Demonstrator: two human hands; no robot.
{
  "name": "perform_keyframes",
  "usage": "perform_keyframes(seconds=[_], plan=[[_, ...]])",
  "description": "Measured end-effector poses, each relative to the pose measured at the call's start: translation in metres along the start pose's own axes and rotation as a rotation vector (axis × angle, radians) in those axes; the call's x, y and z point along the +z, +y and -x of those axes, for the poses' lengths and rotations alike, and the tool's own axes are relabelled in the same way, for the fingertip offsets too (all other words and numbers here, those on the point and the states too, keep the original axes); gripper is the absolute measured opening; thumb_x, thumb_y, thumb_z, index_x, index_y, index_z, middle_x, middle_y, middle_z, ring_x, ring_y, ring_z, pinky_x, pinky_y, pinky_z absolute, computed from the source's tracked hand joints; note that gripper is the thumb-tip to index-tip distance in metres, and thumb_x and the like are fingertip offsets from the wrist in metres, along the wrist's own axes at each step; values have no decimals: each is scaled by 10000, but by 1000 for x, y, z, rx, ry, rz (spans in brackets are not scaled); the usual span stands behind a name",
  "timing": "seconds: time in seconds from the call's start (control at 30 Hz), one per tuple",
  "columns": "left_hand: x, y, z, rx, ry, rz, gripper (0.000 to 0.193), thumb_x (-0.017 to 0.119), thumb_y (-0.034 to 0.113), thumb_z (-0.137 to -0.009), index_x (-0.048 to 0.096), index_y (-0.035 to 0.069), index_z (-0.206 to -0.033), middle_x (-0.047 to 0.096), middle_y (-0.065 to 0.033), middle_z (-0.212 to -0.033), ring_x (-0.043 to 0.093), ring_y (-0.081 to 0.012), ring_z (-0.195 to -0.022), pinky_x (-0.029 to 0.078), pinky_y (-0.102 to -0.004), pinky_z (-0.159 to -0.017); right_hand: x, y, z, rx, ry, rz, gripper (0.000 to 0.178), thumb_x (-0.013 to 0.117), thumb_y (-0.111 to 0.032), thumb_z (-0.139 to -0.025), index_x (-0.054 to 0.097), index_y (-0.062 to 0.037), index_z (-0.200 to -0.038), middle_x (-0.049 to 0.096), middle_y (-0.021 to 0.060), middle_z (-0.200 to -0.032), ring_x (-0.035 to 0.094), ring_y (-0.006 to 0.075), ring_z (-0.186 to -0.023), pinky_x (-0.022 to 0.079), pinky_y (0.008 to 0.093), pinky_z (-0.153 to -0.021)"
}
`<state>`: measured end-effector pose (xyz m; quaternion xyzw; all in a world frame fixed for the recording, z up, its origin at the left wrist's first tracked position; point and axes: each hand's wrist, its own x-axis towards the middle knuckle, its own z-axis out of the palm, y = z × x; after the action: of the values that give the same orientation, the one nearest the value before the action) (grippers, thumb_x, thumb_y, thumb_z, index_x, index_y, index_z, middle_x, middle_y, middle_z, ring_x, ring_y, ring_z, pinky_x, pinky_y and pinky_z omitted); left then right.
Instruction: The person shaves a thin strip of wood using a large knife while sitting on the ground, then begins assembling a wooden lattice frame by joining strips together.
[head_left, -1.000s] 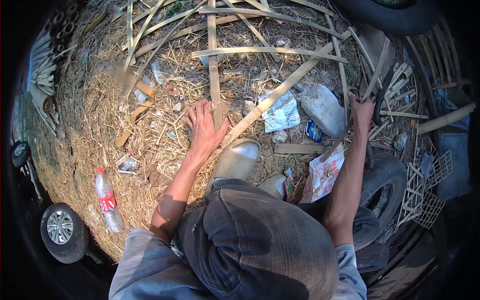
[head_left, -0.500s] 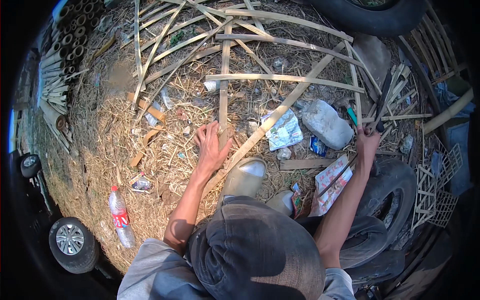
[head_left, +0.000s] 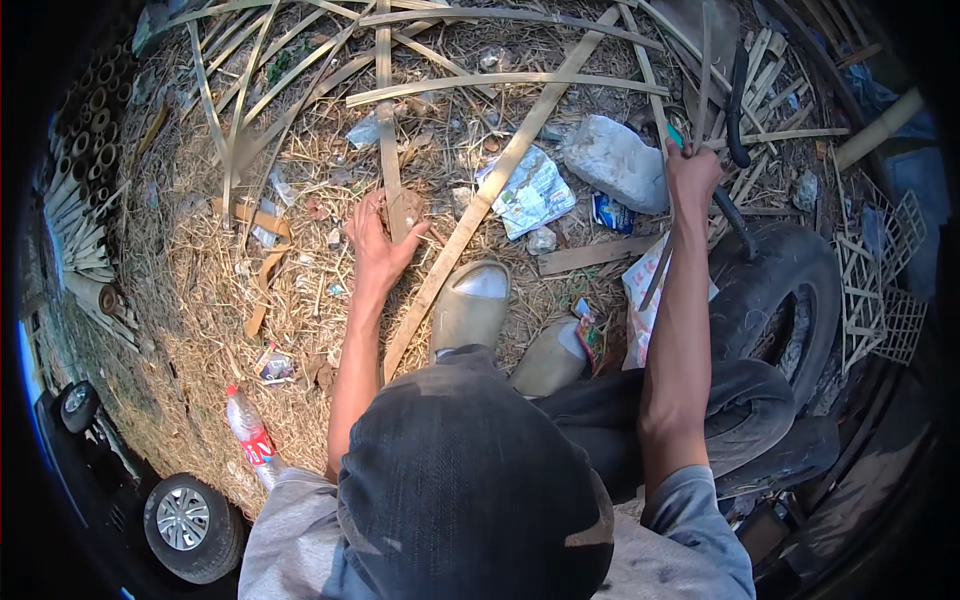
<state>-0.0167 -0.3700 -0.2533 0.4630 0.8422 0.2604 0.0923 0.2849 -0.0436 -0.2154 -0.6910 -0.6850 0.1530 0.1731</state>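
My left hand (head_left: 383, 245) is low over the straw, its thumb and fingers spread to either side of the lower end of an upright bamboo strip (head_left: 390, 150). A brown lump (head_left: 412, 205) shows beside that end. A wider bamboo strip (head_left: 500, 180) slants past it, down to my left boot (head_left: 472, 312). Over on the right, my right hand (head_left: 692, 178) is closed round what looks like a long-handled knife. Its flat, greyish blade (head_left: 706, 70) points away from me, and a thin handle (head_left: 655, 275) runs back by my forearm. Something green (head_left: 675, 134) shows beside the fingers.
Crossed bamboo strips (head_left: 500, 82) spread ahead. A pale stone block (head_left: 615, 165) lies by a printed wrapper (head_left: 530, 195). Tyres (head_left: 770, 290) and an openwork bamboo panel (head_left: 895, 280) stand right. A plastic bottle (head_left: 250, 430) and a vehicle wheel (head_left: 185, 520) are left.
The knife blade has swung to point more directly away from me. My left hand stays by the upright strip's end with fingers more spread. The whole view has shifted.
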Motion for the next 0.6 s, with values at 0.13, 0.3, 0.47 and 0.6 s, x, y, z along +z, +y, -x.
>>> perform_keyframes(seconds=[0.13, 0.3, 0.47, 0.6], plan=[[3, -15, -2, -118, -92, 106, 785, 891, 337, -689, 527, -9, -1292, 576, -193, -1225, 535, -354, -1178, 378, -470, -1044, -31, -55, -56, -275, -209, -15, 509, 747, -410, -839, 582, 28, -638, 591, 122, -557, 605, 240, -546, 489, 401, -599], [-10, -14, -17, -163, -137, 323, 850, 887, 411, -688, 503, -55, -1287, 587, -235, -1189, 554, -390, -1131, 422, -492, -1000, -30, -107, -41, -636, -697, 261, 574, 691, -464, -877, 618, 63, -661, 586, 178, -562, 622, 298, -572, 494, 429, -605], [3, 38, -24, -302, -69, -9, 878, 830, 494, -733, 442, -92, -1259, 520, -247, -1191, 432, -381, -1193, 284, -501, -1080, -26, -96, 82, -70, -890, -154, 657, 575, -493, -953, 625, 113, -707, 623, 188, -584, 670, 290, -528, 552, 420, -549], [37, 57, -13, -270, 204, -205, 800, 764, 361, -805, 383, -100, -1335, 421, -258, -1338, 340, -391, -1286, 216, -547, -1096, 42, -75, 140, 480, -632, -923, 528, 491, -462, -1020, 582, 48, -920, 641, 136, -770, 703, 255, -690, 590, 349, -561]])
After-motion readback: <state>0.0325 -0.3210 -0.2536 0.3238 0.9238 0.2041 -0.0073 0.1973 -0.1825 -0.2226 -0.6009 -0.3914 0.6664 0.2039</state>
